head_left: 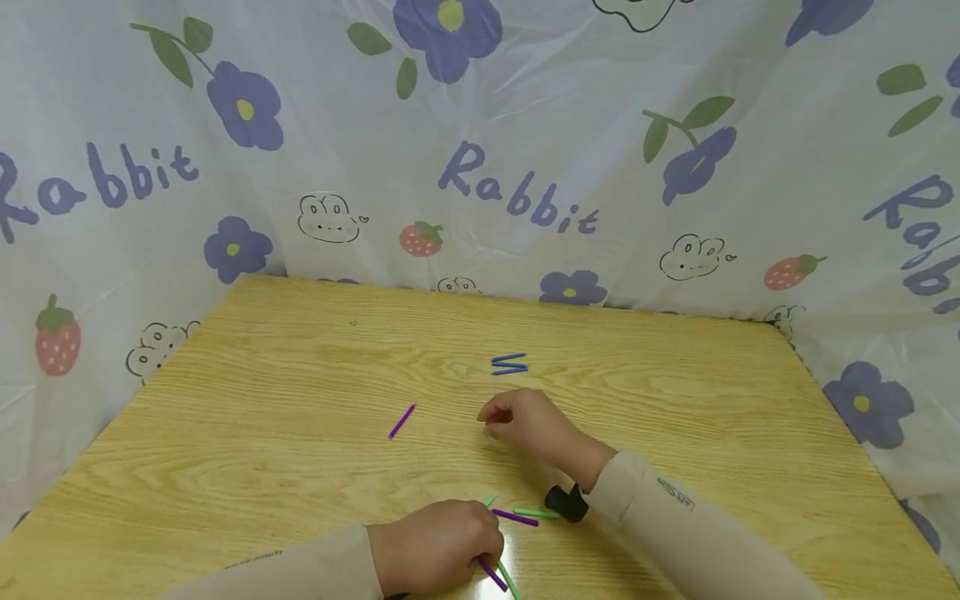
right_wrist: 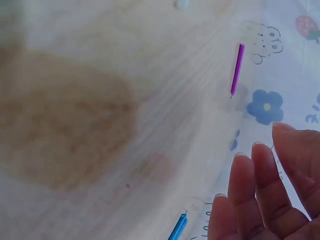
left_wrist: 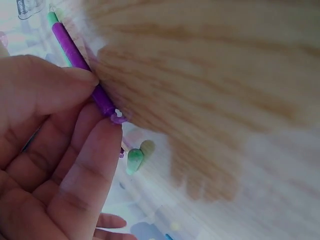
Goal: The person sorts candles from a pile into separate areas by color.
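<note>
My left hand is low over the near part of the table, pinching a thin purple candle between thumb and fingers. A green candle shows behind it in the left wrist view. Beside this hand lie another purple candle and a green candle; a further green candle sticks out below the hand. My right hand hovers over the middle of the table, fingers loosely bent and holding nothing. A lone purple candle lies to its left.
Beyond the right hand, three blue candles lie in a zigzag on the wooden table. A black wrist device sits below the right wrist. A printed curtain hangs behind and along the table's sides.
</note>
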The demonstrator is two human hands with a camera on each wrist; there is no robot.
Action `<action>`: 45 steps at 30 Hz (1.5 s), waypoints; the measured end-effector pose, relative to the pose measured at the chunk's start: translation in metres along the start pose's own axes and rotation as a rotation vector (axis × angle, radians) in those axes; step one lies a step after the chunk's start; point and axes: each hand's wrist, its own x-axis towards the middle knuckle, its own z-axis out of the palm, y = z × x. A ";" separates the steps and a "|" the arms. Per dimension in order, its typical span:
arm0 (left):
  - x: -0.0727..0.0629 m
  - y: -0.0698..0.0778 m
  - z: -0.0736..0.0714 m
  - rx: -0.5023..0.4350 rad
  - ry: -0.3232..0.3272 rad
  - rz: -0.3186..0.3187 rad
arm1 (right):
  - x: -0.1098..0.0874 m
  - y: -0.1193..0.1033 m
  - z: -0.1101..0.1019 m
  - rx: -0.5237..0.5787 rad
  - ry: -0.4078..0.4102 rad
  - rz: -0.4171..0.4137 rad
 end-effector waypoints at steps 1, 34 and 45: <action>0.000 0.000 0.000 0.001 0.001 0.001 | -0.002 0.000 0.000 -0.001 0.003 -0.004; 0.000 -0.001 0.004 0.051 0.063 0.036 | -0.070 0.002 0.008 -0.024 0.017 0.023; -0.001 0.000 0.003 0.069 0.027 0.013 | -0.080 0.002 0.011 -0.099 0.021 -0.026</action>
